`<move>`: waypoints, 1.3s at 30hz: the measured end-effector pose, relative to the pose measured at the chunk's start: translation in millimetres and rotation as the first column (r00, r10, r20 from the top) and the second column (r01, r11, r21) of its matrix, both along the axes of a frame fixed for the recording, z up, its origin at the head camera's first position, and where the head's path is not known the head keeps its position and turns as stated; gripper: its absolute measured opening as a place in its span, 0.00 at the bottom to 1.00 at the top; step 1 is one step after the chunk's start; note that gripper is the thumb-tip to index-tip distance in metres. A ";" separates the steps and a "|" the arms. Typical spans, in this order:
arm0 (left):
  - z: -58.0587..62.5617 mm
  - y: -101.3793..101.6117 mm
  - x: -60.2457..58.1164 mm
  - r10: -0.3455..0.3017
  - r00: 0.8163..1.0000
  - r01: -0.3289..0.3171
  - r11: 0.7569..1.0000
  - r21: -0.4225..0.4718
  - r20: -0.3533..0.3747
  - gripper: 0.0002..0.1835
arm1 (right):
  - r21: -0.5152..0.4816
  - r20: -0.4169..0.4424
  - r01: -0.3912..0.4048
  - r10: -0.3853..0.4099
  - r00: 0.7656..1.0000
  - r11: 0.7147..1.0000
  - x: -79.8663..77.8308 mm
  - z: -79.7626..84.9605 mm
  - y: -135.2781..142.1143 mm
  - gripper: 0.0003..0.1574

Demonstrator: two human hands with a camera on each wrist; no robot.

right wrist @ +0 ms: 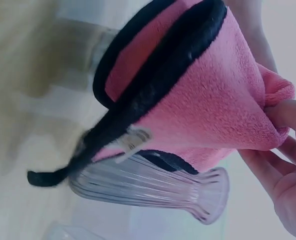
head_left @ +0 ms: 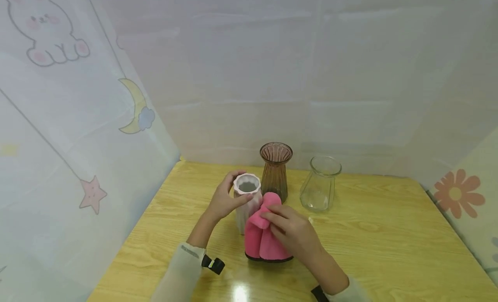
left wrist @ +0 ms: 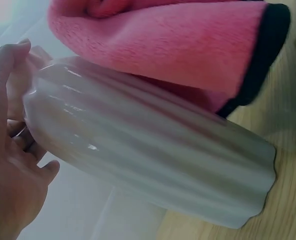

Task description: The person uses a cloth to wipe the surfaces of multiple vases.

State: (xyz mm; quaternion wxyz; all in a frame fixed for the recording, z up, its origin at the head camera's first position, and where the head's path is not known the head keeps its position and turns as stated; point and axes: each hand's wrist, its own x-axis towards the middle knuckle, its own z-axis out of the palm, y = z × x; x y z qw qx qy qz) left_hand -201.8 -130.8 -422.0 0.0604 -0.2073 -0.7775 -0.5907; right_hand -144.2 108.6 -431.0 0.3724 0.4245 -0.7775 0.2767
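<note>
A white fluted vase [head_left: 242, 215] stands upright on the wooden table, its scalloped mouth facing up. My left hand [head_left: 225, 199] grips it near the rim, thumb across the near side and fingers around the far side. In the left wrist view the vase [left wrist: 152, 145] shows glossy vertical ridges. My right hand [head_left: 295, 230] pinches a pink plush cloth [head_left: 272, 243] with black edging, which hangs down against the vase's right side. The right wrist view shows the gathered cloth [right wrist: 202, 95] between thumb and fingers, with a small white label [right wrist: 134, 140] near its border.
Behind the cloth stands a ribbed brownish-purple glass vase [head_left: 275, 172], close to the white one. A clear glass vase [head_left: 320, 189] is farther right. Fabric with printed drawings [head_left: 249, 77] hangs along the back and sides of the wooden table [head_left: 373, 232].
</note>
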 end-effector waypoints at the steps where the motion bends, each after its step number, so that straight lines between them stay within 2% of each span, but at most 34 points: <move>1: 0.9 0.2 -0.3 0.016 1.000 -0.016 1.000 -0.017 -0.006 0.37 | -0.008 -0.014 -0.006 0.006 1.000 1.000 -1.3 3.4 0.6 0.13; 6: 3.4 -2.1 -1.5 -0.002 1.000 0.002 0.999 -0.046 -0.008 0.36 | -0.040 -0.062 -0.024 0.021 0.998 0.999 -8.7 14.5 -0.1 0.20; 10: 2.2 -3.8 -3.6 -0.039 0.999 0.039 0.999 -0.032 -0.016 0.36 | -0.051 -0.082 -0.035 0.030 0.996 0.998 -14.7 14.9 -4.8 0.20; 17: -1.2 -4.0 -7.9 -0.112 0.993 0.113 0.992 0.053 -0.027 0.35 | -0.039 -0.065 -0.031 0.029 0.997 0.999 -20.4 5.1 -14.9 0.11; 24: -4.5 -4.3 -12.2 -0.154 0.987 0.159 0.982 0.100 -0.051 0.40 | -0.042 -0.053 0.018 -0.020 0.998 0.999 -18.7 0.0 -19.4 0.22; 32: -4.2 -4.5 -12.3 -0.172 0.984 0.175 0.978 0.111 -0.032 0.44 | -0.023 -0.024 0.049 -0.049 0.998 0.999 -17.4 -15.8 -17.2 0.22; 39: -5.9 -3.9 -13.8 -0.227 0.973 0.229 0.958 0.175 -0.029 0.48 | 0.025 0.019 0.050 -0.050 0.999 0.998 -16.2 -29.5 -16.5 0.21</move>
